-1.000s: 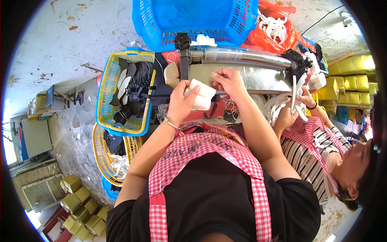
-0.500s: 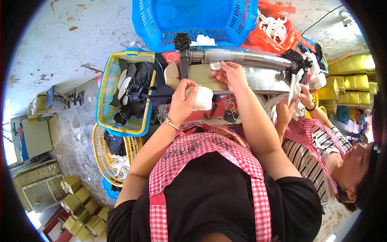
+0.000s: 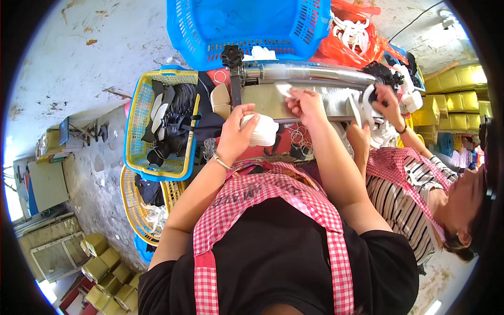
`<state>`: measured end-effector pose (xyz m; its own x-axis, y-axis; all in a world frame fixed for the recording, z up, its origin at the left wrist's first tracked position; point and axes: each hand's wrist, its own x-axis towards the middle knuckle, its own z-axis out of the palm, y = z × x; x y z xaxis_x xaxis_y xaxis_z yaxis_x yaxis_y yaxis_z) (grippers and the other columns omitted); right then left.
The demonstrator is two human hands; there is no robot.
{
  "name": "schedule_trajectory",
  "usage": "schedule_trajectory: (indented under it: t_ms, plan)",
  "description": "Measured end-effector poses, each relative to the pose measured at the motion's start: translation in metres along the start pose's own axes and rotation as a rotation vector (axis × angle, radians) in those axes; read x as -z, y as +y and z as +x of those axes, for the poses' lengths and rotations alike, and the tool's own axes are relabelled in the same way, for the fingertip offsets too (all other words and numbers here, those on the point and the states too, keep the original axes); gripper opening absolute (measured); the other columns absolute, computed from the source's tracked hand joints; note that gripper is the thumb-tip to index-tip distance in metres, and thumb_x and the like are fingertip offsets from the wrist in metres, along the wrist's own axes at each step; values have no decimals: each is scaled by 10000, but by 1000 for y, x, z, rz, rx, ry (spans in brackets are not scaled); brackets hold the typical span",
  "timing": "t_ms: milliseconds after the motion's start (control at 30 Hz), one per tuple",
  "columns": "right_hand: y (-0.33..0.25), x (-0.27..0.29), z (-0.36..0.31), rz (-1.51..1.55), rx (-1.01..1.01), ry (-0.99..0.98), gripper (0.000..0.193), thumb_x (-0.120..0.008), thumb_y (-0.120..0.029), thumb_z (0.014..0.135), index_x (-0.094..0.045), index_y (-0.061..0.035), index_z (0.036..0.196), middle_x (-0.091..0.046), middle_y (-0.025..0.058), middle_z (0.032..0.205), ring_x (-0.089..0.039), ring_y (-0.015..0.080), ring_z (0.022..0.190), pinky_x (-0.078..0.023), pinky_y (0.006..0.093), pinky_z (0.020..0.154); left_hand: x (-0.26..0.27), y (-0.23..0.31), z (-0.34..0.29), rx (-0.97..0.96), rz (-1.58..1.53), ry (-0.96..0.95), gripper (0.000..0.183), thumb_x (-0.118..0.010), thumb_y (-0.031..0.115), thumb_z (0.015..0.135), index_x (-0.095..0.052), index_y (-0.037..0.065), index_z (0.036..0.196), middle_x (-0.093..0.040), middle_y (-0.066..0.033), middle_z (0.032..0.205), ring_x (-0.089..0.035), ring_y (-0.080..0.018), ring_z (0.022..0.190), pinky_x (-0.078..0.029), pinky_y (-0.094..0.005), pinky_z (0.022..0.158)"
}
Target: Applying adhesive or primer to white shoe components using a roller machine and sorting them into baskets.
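My left hand (image 3: 236, 134) grips a thick stack of thin white pads (image 3: 265, 131), held upright in front of the machine. The thumb and fingers of my right hand (image 3: 308, 106) pinch the edge of a single flat white pad (image 3: 283, 89). That pad is over the metal plate (image 3: 325, 101), just below the shiny roller (image 3: 320, 72). Part of it is blurred.
A blue-and-yellow basket (image 3: 133, 123) of black pieces stands left, a yellow basket (image 3: 128, 202) below it. A large blue crate (image 3: 236, 26) and a red bag (image 3: 336, 50) lie beyond the roller. At right, a co-worker's hands (image 3: 387, 105) handle white curved pieces (image 3: 367, 105).
My right hand has moved slightly down and turned, its white pad now lying lower, away from the roller. The co-worker's hands have shifted and one has lifted. My left hand keeps its stack.
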<state>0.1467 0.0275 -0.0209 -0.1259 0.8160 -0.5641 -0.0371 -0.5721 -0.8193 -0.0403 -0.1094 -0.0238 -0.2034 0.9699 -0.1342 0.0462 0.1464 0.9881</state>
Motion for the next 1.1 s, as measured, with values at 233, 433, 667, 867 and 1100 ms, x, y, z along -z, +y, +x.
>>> schedule_trajectory:
  t_ms: [233, 433, 667, 867, 1100]
  plan:
    - [5, -18, -42, -327, 223, -214, 225, -610, -199, 970, -670, 12, 923, -711, 113, 946, -685, 185, 740, -552, 305, 634, 6, 6, -7, -118, 51, 29, 187, -618, 139, 950, -694, 23, 1075, -692, -25, 915, -621, -88, 843, -501, -253, 761]
    - [7, -38, -82, -762, 813, -348, 101, -671, -106, 892, -686, -7, 877, -702, 120, 912, -682, 253, 794, -523, 342, 659, 6, 12, -11, -175, 83, 177, 209, -675, 211, 923, -670, 20, 1007, -695, -75, 866, -638, -130, 787, -518, -305, 710]
    - [25, -31, -65, -753, 881, -201, 106, -577, -59, 929, -547, 5, 1009, -652, 215, 861, -648, 414, 775, -510, 420, 674, 6, 5, -14, 56, -204, -78, 254, -685, 192, 935, -637, 16, 1112, -657, -14, 1008, -595, -74, 890, -485, -249, 788]
    - [22, -30, -15, -485, 204, 78, 165, -538, -157, 994, -521, 2, 1032, -678, 193, 853, -695, 272, 697, -499, 311, 542, 4, 1, -11, 83, -226, -102, 194, -668, 178, 941, -637, 36, 1070, -654, -3, 907, -603, -59, 806, -505, -244, 713]
    - [3, -39, -29, -178, 124, -91, 314, -591, -295, 985, -590, 17, 1025, -678, 113, 826, -639, 133, 677, -498, 287, 562, 5, 1, -9, -41, -99, -22, 134, -632, 170, 960, -638, 43, 1004, -631, 10, 841, -567, -45, 756, -476, -234, 664]
